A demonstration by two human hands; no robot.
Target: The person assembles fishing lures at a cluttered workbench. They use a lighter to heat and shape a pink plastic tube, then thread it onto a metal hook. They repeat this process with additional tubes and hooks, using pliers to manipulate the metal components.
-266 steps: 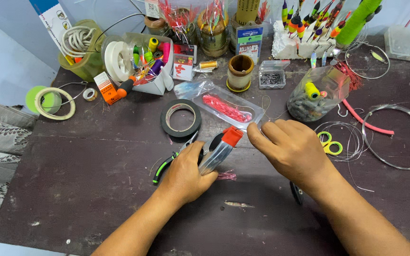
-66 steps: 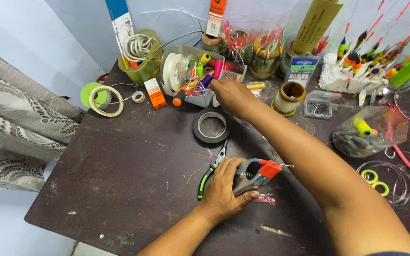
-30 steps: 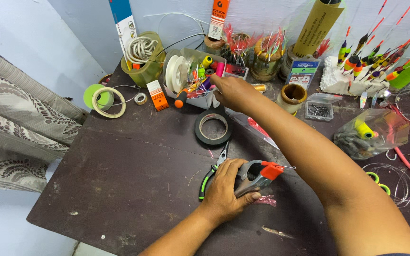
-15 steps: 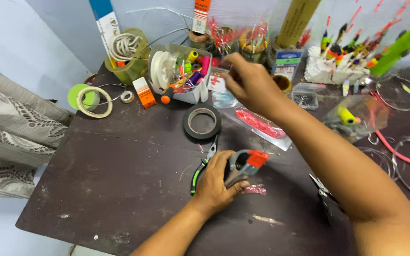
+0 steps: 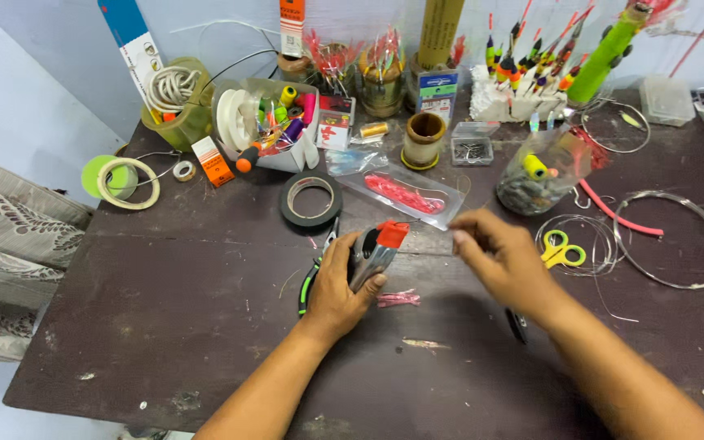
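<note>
My left hand (image 5: 337, 281) grips a small grey clamp tool with an orange jaw (image 5: 375, 248), holding it just above the dark table (image 5: 165, 326). Green-handled pliers (image 5: 310, 287) lie under that hand. My right hand (image 5: 505, 262) is to the right of the clamp. Its thumb and forefinger are pinched on a thin line that runs toward the orange jaw; the line is too fine to make out clearly. A small pink scrap (image 5: 398, 299) lies on the table between the hands.
Behind the hands lie a black tape roll (image 5: 311, 202) and a clear packet of red lures (image 5: 405, 191). A box of thread spools (image 5: 275, 122), jars, floats and a bag of sinkers (image 5: 535, 175) crowd the back. Yellow scissors (image 5: 562, 248) and wire coils (image 5: 670, 240) are at the right.
My right hand has drawn back from the spool box at the rear to beside the clamp, fingers now pinched. The left hand still holds the clamp in place.
</note>
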